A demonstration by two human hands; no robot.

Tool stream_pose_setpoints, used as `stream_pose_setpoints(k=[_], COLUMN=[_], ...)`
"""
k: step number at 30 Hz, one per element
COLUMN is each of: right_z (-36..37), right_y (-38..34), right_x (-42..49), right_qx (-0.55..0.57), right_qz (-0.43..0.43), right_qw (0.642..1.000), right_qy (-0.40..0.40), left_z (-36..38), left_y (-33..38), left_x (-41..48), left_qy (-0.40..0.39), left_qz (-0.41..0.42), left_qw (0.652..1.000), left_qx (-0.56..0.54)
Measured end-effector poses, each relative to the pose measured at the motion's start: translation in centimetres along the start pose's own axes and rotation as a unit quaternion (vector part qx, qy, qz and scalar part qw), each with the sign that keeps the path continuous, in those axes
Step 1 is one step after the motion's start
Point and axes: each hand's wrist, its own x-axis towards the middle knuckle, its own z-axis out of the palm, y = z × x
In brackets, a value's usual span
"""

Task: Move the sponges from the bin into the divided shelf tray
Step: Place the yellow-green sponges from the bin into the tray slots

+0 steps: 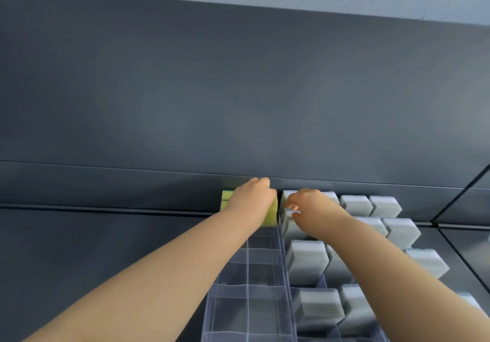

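At the tray rear, left hand grips yellow sponge; right hand grip unclear.

A dark grey shelf with see-through trays on it.
A clear tray with little boxes sits on the shelf. Just right of the clear tray, touching it, sits a second tray full of grey sponges.

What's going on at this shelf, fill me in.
A person is stocking sponges. Their left hand grips a yellow-green sponge at the far end of the clear divided tray, whose nearer compartments show no sponges. The right hand sits over the far grey sponges, which fill the section to the right; whether it holds one is unclear.
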Motion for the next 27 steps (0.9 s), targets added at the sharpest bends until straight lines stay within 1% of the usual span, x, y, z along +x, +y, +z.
stream_pose_setpoints(k=[2,4,5,7,8,10,12,15,17,18,21,22,24,27], right_z=[0.0,0.0,0.0,0.1,0.2,0.2,0.1,-0.1,-0.1,-0.1,0.2,0.4,0.8,0.9], right_y=[0.0,-0.1,-0.2,-0.3,-0.3,-0.5,-0.7,-1.0,-1.1,-1.2,-1.4,-1.4,-1.6,-1.9], right_x=[-0.1,-0.2,-0.2,-0.4,-0.4,-0.6,-0.9,-1.5,-2.0,-2.3,-3.0,-3.3,-3.9,-4.9], right_qx=[0.000,0.002,0.002,-0.001,-0.004,-0.011,-0.011,-0.006,0.003,0.008,0.030,0.040,0.054,0.064], right_qz=[0.002,0.004,0.004,0.005,0.006,0.005,0.005,0.000,-0.010,-0.014,-0.028,-0.030,-0.033,-0.043], right_qw=[1.000,1.000,1.000,1.000,1.000,1.000,0.999,0.999,0.998,0.998,0.997,0.996,0.995,0.993], right_qy=[0.003,0.005,0.007,0.013,0.014,0.019,0.031,0.052,0.062,0.064,0.070,0.070,0.073,0.093], left_z=[0.4,1.0,1.7,3.2,3.8,3.9,3.4,3.3,3.7,3.9,3.2,2.6,1.5,0.6], left_y=[-0.1,-0.2,-0.1,-0.1,-0.2,-0.4,-0.8,-0.8,-0.9,-0.9,-0.8,-0.6,-0.3,0.0], left_x=[-0.2,-0.6,-0.8,-1.1,-1.1,-1.3,-1.8,-2.5,-3.1,-3.4,-4.1,-4.2,-4.9,-6.9], left_qy=[0.006,-0.008,-0.017,0.001,-0.006,-0.032,-0.055,-0.010,0.033,0.028,-0.010,0.004,0.059,0.118], left_qz=[0.015,0.026,0.045,0.096,0.102,0.103,0.071,0.049,0.015,0.002,-0.002,-0.007,-0.012,0.003], left_qw=[0.999,0.999,0.999,0.995,0.994,0.994,0.996,0.999,0.999,1.000,1.000,0.999,0.997,0.992], left_qx=[0.031,0.016,0.014,-0.019,-0.035,-0.003,-0.005,0.008,-0.006,-0.010,-0.019,-0.038,-0.054,-0.046])
